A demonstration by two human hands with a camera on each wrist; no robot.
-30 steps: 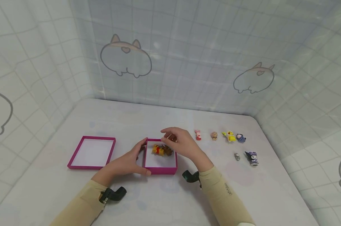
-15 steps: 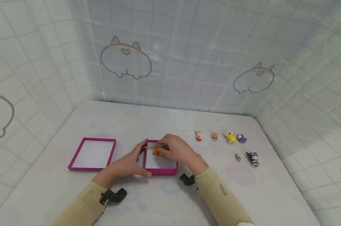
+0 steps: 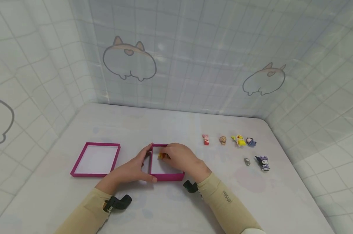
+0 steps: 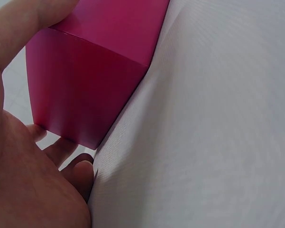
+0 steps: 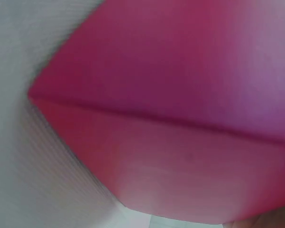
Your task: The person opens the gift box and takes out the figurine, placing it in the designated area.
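Note:
On the table stands a pink box [image 3: 166,177] with a white inside. My left hand [image 3: 131,169] grips its left side, thumb at the front corner and fingers around the far corner. In the left wrist view the thumb and fingertips touch the pink box [image 4: 90,90]. My right hand [image 3: 180,158] reaches into the box, fingers curled down around a small yellow and red figurine [image 3: 161,156], mostly covered by the hand. A brown figurine, seen in the box earlier, is hidden now. The right wrist view is filled by the box's outer walls [image 5: 180,85].
Left of the box lies a pink-rimmed lid [image 3: 96,159], white inside up. To the right stand or lie several figurines: a pink and red one [image 3: 205,139], a tan one [image 3: 222,140], a yellow one [image 3: 239,140], a blue one [image 3: 251,142], a grey one [image 3: 247,161], a purple-black one [image 3: 263,163].
My right hand has come down into the box and shifted slightly left, covering the brown figurine and most of the yellow one. My left hand keeps its place on the box.

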